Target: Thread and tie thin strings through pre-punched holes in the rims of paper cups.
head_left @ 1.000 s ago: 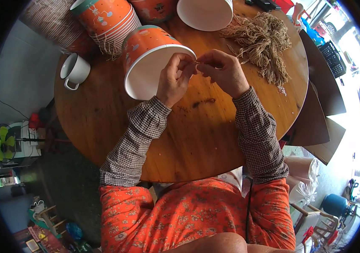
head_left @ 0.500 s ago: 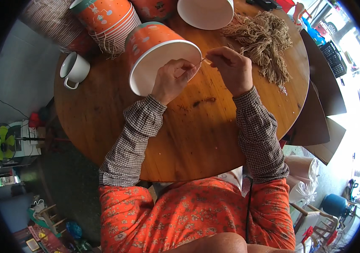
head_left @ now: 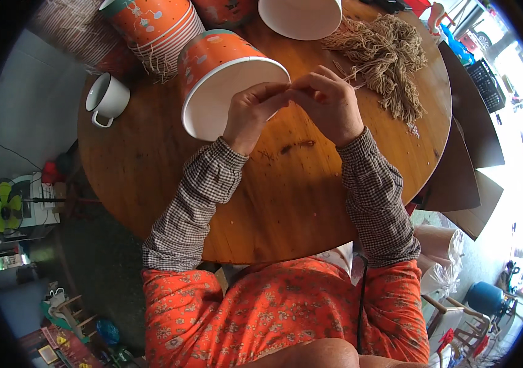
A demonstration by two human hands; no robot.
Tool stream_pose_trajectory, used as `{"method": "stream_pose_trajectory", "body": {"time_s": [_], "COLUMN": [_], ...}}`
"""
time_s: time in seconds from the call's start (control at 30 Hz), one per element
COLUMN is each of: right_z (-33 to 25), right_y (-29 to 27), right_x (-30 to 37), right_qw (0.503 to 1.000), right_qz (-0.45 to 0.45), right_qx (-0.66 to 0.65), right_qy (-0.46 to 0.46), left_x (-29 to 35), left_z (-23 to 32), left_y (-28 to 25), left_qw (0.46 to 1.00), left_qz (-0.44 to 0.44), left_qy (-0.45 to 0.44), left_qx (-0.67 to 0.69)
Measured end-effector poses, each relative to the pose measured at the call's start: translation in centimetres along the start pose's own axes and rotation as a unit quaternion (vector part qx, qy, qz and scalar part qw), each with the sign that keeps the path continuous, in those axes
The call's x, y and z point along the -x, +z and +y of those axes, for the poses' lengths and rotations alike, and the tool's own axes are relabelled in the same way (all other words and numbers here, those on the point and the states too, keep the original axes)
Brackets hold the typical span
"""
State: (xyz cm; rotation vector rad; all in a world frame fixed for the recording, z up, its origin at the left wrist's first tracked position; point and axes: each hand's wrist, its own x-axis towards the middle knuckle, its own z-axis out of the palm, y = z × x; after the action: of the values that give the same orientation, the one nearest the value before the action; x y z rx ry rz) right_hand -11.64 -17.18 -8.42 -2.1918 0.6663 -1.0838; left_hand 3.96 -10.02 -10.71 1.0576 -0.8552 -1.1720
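An orange paper bucket [head_left: 203, 67] with a white rim lies on its side, its open mouth toward me. My left hand [head_left: 255, 113] is closed in a pinch in front of that mouth, near the right side of the rim. Fingertip to fingertip with it, my right hand [head_left: 330, 103] is pinched as well. A thin brown cord runs between the two hands; my fingers now cover most of it. Right of my right hand, a loose heap of tan cords [head_left: 390, 55] lies on the table.
The round wooden table [head_left: 261, 208] carries a white enamel mug [head_left: 111, 101] at left, stacked orange buckets [head_left: 166, 30] behind it, and another white-mouthed bucket [head_left: 301, 18] at the back. Open cardboard [head_left: 445, 175] stands beyond the right edge. A green-bladed fan [head_left: 5, 205] is at far left.
My hands have come together, closing the small gap where the cord showed. The right hand has moved slightly left, and the bucket has shifted a little to the left.
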Motion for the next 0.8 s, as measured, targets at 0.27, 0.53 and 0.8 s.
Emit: {"method": "stream_pose_trajectory", "body": {"time_s": [0.27,0.53,0.8], "right_z": [0.9,1.9,1.1], "right_y": [0.9,0.8,0.8], "right_x": [-0.2,-0.1,-0.1], "right_qw": [0.992,0.981,0.999], "right_qz": [-0.008,-0.074,-0.037], "right_qx": [-0.109,-0.145,0.019], "right_qy": [0.060,0.107,0.007], "left_x": [0.4,-0.1,-0.4], "left_z": [-0.3,-0.9,-1.7], "left_y": [0.3,-0.7,-1.3], "left_qw": [0.984,0.976,0.952], "left_qz": [-0.038,0.002,0.015], "left_qy": [0.101,0.152,0.185], "left_qx": [-0.140,-0.154,-0.243]}}
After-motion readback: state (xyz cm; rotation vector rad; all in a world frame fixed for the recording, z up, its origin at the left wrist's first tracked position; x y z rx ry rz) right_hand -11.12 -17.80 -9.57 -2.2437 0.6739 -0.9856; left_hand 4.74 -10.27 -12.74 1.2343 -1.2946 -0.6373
